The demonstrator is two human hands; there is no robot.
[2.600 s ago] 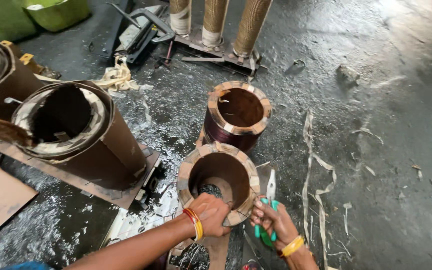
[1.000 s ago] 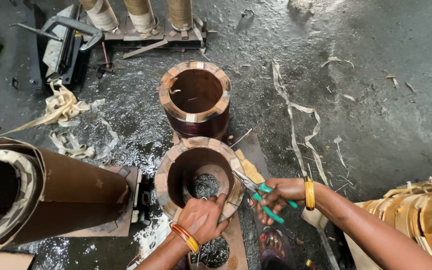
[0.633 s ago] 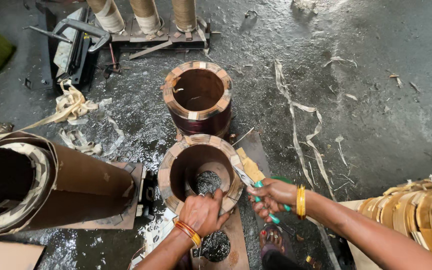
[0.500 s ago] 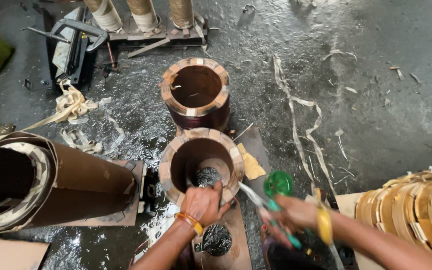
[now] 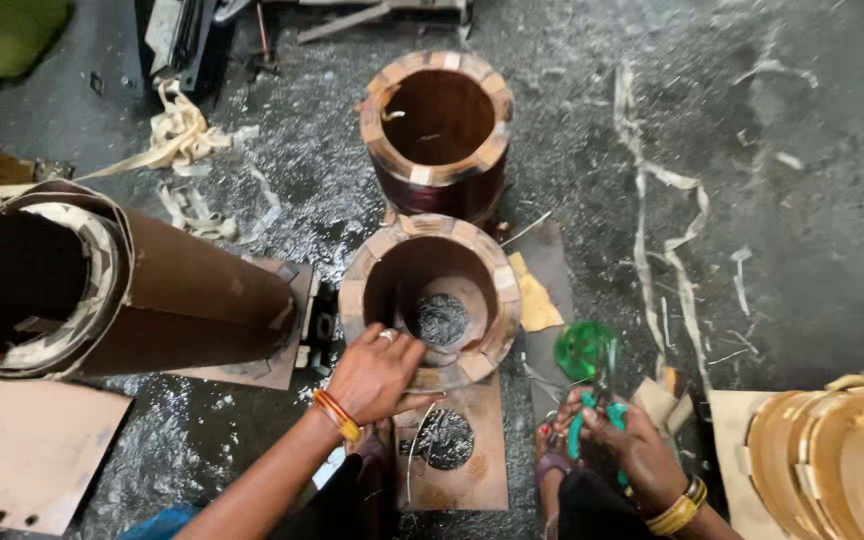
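Head view: the left hand (image 5: 377, 372) is laid with fingers curled over the near rim of the nearer wound coil (image 5: 430, 288), which stands upright on a brown plate (image 5: 472, 470) on the floor (image 5: 812, 250); a second coil (image 5: 439, 128) is seen upright just beyond it; the right hand (image 5: 617, 430) is closed around green-handled pliers (image 5: 592, 395), held low beside the plate, apart from the coil. A large brown cylinder (image 5: 142, 290) lies at the left; banded coil rings (image 5: 832, 460) at the right; pale tape strips (image 5: 667, 215) are scattered over the floor
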